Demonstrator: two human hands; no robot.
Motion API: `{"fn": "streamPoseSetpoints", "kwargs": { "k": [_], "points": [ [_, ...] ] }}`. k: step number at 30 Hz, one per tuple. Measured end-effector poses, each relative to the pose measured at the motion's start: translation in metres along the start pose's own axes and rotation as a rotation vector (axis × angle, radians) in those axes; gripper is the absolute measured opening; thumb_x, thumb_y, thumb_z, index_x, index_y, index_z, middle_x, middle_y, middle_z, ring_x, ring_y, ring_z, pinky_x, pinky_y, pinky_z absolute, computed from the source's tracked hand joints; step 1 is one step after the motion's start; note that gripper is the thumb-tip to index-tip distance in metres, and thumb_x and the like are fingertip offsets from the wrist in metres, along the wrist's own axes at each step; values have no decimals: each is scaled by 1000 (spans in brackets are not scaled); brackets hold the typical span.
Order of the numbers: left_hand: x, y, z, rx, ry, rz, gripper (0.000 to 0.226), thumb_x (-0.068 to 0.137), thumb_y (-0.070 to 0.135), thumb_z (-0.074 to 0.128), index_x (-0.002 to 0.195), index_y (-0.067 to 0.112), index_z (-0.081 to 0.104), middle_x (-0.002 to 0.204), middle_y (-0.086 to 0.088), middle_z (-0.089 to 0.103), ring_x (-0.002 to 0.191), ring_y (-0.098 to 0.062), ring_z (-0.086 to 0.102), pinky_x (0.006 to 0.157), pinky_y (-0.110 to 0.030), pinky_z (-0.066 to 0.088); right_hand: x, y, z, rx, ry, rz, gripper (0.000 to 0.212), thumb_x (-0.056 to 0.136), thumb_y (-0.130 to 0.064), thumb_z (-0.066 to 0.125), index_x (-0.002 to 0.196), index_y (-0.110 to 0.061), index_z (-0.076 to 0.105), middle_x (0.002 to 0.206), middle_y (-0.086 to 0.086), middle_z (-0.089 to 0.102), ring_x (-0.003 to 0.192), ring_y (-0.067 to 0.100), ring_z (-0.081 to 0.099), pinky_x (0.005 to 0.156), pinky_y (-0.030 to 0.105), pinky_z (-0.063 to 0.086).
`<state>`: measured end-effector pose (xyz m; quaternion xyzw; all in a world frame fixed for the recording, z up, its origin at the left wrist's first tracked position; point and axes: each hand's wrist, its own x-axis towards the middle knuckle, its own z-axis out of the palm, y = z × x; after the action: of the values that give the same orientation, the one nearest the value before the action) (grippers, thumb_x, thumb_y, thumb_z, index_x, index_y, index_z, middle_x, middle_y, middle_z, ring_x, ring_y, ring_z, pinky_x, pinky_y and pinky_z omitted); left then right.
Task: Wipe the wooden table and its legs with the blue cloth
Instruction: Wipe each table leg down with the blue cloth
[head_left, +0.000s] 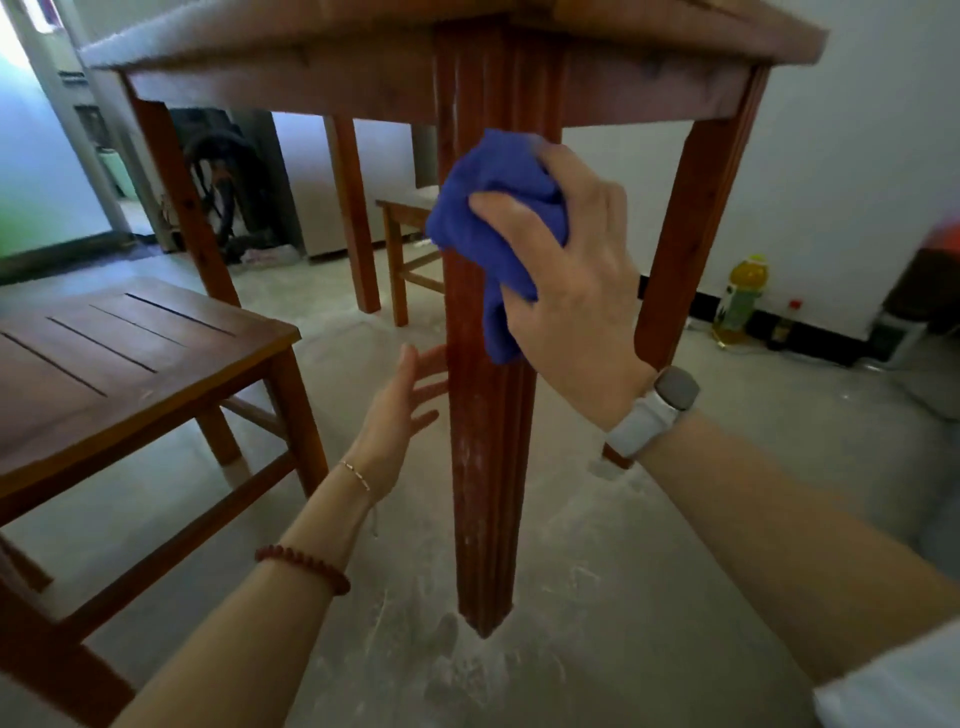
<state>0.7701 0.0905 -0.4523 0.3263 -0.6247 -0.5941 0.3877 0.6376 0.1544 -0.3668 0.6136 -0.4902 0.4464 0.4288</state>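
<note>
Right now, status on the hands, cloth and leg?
Right hand grips blue cloth against near table leg. Left hand open beside the leg. Lower leg shows pale streaks. Nothing in the way.

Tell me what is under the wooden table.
Under the wooden table a small wooden stool stands on the floor, partly hidden by the near leg and the blue cloth that the right hand grips.

We look down at the near leg (488, 415) of a wooden table (363, 78). Our right hand (566, 291) grips a bunched blue cloth (488, 234) against the leg's upper part. Our left hand (400, 400), fingers straight, touches the leg lower down. A wooden chair (130, 353) stands at left
</note>
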Motion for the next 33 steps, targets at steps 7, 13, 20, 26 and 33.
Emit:
{"fn": "streamPoseSetpoints", "kwargs": {
  "k": [7, 13, 20, 26, 33],
  "points": [
    [13, -36, -11, -173, -99, -136, 65, 92, 58, 5, 117, 26, 56, 124, 4, 57, 117, -14, 50, 106, -43, 28, -74, -14, 14, -358, -501, -307, 64, 55, -19, 81, 116, -17, 60, 137, 12, 41, 106, 37, 35, 76, 48, 52],
    [9, -59, -13, -140, -152, -179, 69, 92, 56, 3, 124, 20, 53, 123, 0, 58, 115, -15, 52, 103, -37, 34, -164, -45, 27, -316, -946, -371, 46, 45, -32, 87, 88, -26, 73, 116, 4, 66, 86, 27, 61, 61, 30, 52],
    [16, -37, -23, -122, -194, -156, 66, 91, 57, 2, 118, 26, 54, 122, 4, 57, 111, -13, 52, 102, -38, 31, -51, -32, 12, -388, -572, -227, 51, 57, -19, 76, 107, -16, 64, 123, 13, 58, 92, 29, 37, 70, 38, 52],
    [21, -12, -24, -155, -273, -50, 77, 78, 65, 9, 122, 23, 55, 126, 5, 56, 117, -15, 51, 104, -41, 34, 42, -20, 9, -608, -270, -102, 46, 75, -8, 60, 120, -12, 54, 133, 17, 45, 104, 38, 41, 76, 46, 47],
    [28, -20, -30, -131, -289, -152, 70, 89, 59, 3, 123, 21, 51, 129, -2, 55, 117, -17, 50, 106, -40, 32, -96, -39, 14, -427, -843, -279, 53, 51, -27, 85, 101, -23, 68, 118, 8, 61, 91, 27, 58, 70, 36, 54]
  ]
}}
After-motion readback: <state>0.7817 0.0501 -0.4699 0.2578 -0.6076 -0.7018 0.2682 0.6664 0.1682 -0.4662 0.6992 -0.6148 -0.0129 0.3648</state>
